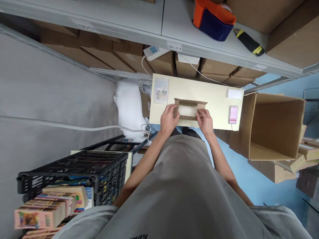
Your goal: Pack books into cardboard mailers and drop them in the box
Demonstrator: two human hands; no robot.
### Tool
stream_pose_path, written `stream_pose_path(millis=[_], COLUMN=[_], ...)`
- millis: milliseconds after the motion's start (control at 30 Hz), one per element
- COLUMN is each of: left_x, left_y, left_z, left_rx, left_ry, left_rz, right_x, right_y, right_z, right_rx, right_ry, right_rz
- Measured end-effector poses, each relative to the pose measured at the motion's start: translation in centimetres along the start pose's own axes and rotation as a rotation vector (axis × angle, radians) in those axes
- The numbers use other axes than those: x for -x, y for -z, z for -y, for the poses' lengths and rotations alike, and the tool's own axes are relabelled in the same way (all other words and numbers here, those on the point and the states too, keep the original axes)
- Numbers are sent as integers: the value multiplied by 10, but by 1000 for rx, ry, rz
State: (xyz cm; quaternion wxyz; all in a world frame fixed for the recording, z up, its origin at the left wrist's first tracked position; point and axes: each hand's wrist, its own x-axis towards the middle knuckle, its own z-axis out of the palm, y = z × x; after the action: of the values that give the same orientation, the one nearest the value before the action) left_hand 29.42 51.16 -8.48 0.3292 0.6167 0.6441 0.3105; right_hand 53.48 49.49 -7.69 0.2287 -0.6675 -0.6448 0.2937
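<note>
A small open cardboard box point(187, 118) rests on the cream table, its flaps standing up around a pale inside. My left hand point(169, 120) grips the box's left side, fingers bent over the flap there. On the opposite side, my right hand point(205, 121) pinches the right flap between thumb and fingers. To the left on the table point(216, 99) lies a clear packet with a printed picture point(161, 90). Toward the right end are a phone with a pink screen point(233, 115) and a white rectangular item point(234, 94).
A metal shelf point(139, 20) with brown boxes runs above the table, holding an orange and blue tape dispenser point(214, 20) and a yellow-black cutter point(249, 42). A large open carton point(274, 126) stands right. A black crate point(109, 179) and stacked books point(42, 212) are lower left.
</note>
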Motion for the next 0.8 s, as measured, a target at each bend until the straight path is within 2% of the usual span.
stream_pose_path(millis=[133,233,333,433,667,733,800], left_x=[3,3,-1,-11,-36,-37,-37], left_y=[-4,-11,-20,-28,-39,-41,-43], left_z=[8,17,23,23,23,24,25], left_rx=[-96,-113,-136,-177,-291,-284,-292], left_ry=[-81,-155,-202,-227,-227,-220,-177], left_rz=[200,345,432,445,514,463,355], right_x=[7,10,12,12,16,20,23], right_y=[-3,-2,-4,-10,-16,-15,-15], right_z=[-14,-36,-55,-65,-67,-69,-72], right_rx=[105,164,202,205,123,127,148], right_ry=[131,115,62,63,128,102,25], right_rz=[136,214,209,196,227,184,81])
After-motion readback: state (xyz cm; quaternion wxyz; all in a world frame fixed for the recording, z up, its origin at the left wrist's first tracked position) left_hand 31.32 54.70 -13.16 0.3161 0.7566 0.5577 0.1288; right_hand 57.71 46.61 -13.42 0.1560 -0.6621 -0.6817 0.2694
